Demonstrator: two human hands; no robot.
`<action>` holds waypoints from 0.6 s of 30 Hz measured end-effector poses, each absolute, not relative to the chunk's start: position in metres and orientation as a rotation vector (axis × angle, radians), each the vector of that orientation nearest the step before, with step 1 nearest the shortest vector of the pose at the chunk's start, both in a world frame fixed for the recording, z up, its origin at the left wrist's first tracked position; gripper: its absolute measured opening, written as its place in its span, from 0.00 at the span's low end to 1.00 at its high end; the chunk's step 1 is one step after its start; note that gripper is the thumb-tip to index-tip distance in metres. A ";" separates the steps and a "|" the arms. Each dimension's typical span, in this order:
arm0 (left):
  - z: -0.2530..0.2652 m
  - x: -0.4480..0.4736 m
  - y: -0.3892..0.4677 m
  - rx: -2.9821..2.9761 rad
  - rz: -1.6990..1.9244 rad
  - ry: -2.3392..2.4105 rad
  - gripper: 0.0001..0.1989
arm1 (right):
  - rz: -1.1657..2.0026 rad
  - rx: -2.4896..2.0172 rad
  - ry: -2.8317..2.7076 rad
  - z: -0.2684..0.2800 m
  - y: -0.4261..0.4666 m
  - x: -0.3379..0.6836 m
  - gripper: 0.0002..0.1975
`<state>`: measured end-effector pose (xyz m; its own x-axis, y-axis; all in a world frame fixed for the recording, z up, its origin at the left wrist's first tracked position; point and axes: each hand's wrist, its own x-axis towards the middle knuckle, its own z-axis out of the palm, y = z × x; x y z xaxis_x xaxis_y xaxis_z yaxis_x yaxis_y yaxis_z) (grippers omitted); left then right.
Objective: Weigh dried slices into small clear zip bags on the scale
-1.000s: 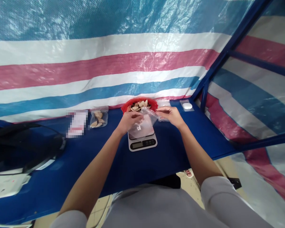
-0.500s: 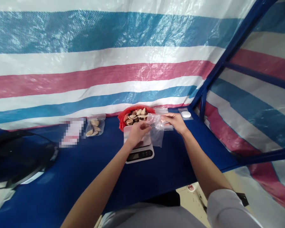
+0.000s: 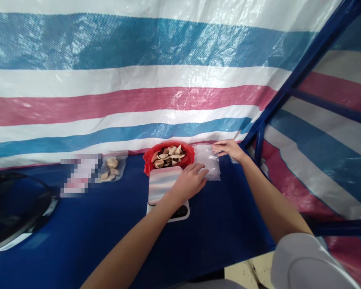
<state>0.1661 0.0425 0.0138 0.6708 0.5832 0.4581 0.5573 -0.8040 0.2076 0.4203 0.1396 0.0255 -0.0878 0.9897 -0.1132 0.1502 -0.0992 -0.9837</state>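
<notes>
A clear plastic bag (image 3: 209, 163) lies flat on the blue table (image 3: 108, 224), right of a red container (image 3: 147, 160) filled with pale, shell-like pieces. My left hand (image 3: 190, 181) reaches over a small white kitchen scale (image 3: 163, 185), its fingertips resting on the bag's left edge. My right hand (image 3: 228, 149) pinches the bag's far right corner. The scale's steel platform is bare, and my left forearm covers part of its display.
A small clear bag filled with the same pieces (image 3: 110, 168) lies left of the red container, beside a blurred packet (image 3: 78, 173). A black rounded object (image 3: 15, 208) sits at the far left. A striped tarpaulin wall and a blue frame post (image 3: 260, 140) close the back and right.
The clear bag, held up over the scale by both hands before, now lies flat on the table to its right. Both hands moved right with it. The view shifted, so things sit lower.
</notes>
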 end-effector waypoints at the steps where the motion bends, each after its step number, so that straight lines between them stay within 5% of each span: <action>1: 0.013 0.170 0.043 2.871 0.736 0.966 0.11 | 1.283 -1.363 -1.364 0.025 0.145 0.420 0.22; 11: 0.005 0.178 0.048 2.963 0.349 1.010 0.11 | 1.025 -1.400 -1.659 0.002 0.168 0.406 0.12; 18: 0.002 0.185 0.046 2.942 0.344 1.099 0.10 | 0.199 -1.494 -1.907 0.017 0.133 0.406 0.12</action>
